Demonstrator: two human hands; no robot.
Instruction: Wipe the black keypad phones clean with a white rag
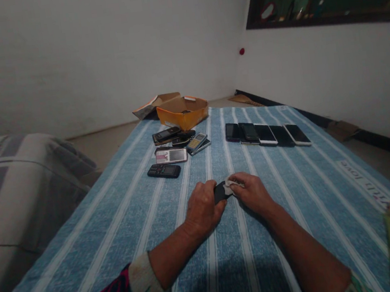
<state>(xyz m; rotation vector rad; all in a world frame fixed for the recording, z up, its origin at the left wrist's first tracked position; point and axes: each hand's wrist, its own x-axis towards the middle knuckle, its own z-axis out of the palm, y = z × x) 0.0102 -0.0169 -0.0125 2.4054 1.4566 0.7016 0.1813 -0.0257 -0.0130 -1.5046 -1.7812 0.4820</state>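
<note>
- Our left hand (pixel 203 207) grips a dark handheld device (pixel 219 193), which sits at its two o'clock.
- Our right hand (pixel 254 193) pinches a whitish wipe (pixel 228 189) against the device, which lies at that hand's nine o'clock.
- We see a black keypad phone (pixel 164 170) toward our left hand's eleven o'clock.

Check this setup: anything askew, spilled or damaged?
No visible spill or obvious damage. Oddest is the left phone pile: overlapping and skewed, in front of the open orange box, whereas the phone row on the right is fairly neat. Can't judge the dark object in the left hand; it's partly covered.
</note>
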